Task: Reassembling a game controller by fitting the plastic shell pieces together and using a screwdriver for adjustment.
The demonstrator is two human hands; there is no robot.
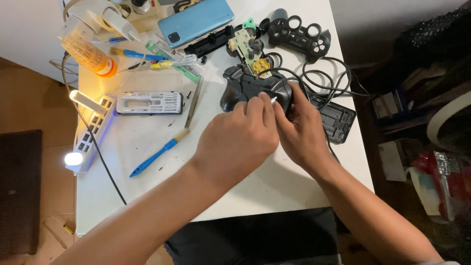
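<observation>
A black game controller back shell (255,88) is being held near the middle of the white bench (147,196), toward its far half. It is being steadied by the right hand (301,130), whose fingers are being wrapped over the shell's right grip. The left hand (243,140) is being curled, its fingertips being pressed together around a small white piece (273,98) at the shell's lower edge; what that piece is cannot be told.

For the work to be done well, the shell should probably be kept flat and still while the small piece is being handled with a light, straight pinch, so nothing is being bent or dropped.

Little room is being left around the hands. A black cable (324,73) is being looped just beyond the shell, a circuit board (248,46) and the front shell (297,34) are lying behind it, and a black tray (338,120) is lying close to the right edge. A blue brush (154,157) and a white bit case (149,103) are lying to the left, where open bench is being offered.
</observation>
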